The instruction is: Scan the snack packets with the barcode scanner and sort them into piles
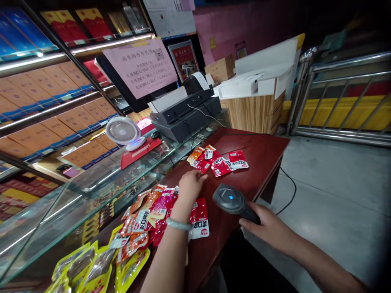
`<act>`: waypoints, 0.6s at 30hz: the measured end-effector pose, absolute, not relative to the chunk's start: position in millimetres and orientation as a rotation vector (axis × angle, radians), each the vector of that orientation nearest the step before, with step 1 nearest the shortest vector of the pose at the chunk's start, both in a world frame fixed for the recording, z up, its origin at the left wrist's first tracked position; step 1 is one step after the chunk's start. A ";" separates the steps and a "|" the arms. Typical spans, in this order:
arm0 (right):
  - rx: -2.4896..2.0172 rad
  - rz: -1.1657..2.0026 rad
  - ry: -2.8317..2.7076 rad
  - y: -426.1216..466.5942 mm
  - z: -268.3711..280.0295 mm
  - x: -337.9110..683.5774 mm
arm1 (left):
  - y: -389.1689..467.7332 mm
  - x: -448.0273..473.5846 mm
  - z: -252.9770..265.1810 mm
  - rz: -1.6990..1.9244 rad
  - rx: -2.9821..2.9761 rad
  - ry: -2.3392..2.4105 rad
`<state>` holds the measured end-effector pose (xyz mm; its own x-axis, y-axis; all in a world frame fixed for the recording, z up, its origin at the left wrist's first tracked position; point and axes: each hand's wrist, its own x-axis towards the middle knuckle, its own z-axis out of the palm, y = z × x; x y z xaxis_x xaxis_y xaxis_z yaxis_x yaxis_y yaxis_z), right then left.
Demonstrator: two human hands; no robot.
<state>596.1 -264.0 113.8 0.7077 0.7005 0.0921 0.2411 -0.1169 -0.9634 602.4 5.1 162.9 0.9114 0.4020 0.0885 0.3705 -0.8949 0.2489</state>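
My right hand (265, 221) is wrapped round the handle of a dark barcode scanner (229, 198), whose top shows a blue light. My left hand (192, 186), a pale bangle on its wrist, hovers over the dark red table (259, 148) with its fingers loosely apart; no item shows in them. Just beyond it lie several red snack packets (221, 166) and an orange packet (195, 154). Nearer me, beside and partly under my left forearm, is a heap of orange, pink and red packets (142, 219). Yellow-edged snack bags (96, 268) lie at the lower left.
A glass display counter (100, 207) runs along the left of the table. On it stand a small white fan (124, 132), a dark cash drawer (186, 118) and a monitor with a pink paper sign (140, 67). Behind are shelves of boxes (45, 85); a metal railing (345, 97) stands right.
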 end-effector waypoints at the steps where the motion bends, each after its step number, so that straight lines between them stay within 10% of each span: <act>1: -1.685 0.460 -0.759 -265.6 113.4 596.5 | -4.4 616.9 156.7 0.180 2.848 0.581; 18: -1.717 0.379 -0.696 -277.4 116.7 604.7 | -1.5 634.8 124.0 0.374 2.061 0.494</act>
